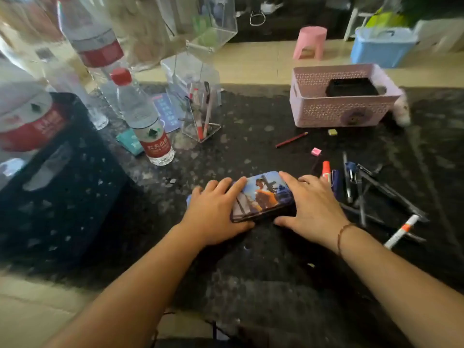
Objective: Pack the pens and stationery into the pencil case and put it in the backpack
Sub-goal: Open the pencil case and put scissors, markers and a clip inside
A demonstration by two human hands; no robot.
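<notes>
On the dark speckled counter point(251, 151) right before me lies the pencil case point(261, 194), a flat closed tin with a printed picture of a figure in orange on its lid, and both my hands are on it. My left hand point(216, 209) lies spread over its left end, fingers flat across the lid and the thumb pressed to the near edge; my right hand point(311, 202) clasps the right end, fingers running along the far side and the thumb on the near corner, so the case is gripped between the two. A thin cord bracelet point(342, 234) circles my right wrist. Just to the right of that hand a heap of pens point(359, 187) lies loose on the counter, dark ones crossing each other, with a white marker with an orange band point(401, 231) at the near edge of the heap. Farther back lie a red pencil point(291, 140), a small pink eraser point(316, 151) and a small yellowish eraser point(332, 132), all apart from one another. Behind them stands a pink perforated basket point(341, 106) holding something black. Towards the middle back a clear plastic pen holder point(200, 121) stands with a few pens in it, and just to its left a water bottle point(144, 121) with a red cap and red label stands upright. At my left a dark speckled backpack point(57, 187) rests on the counter, well apart from the case.
</notes>
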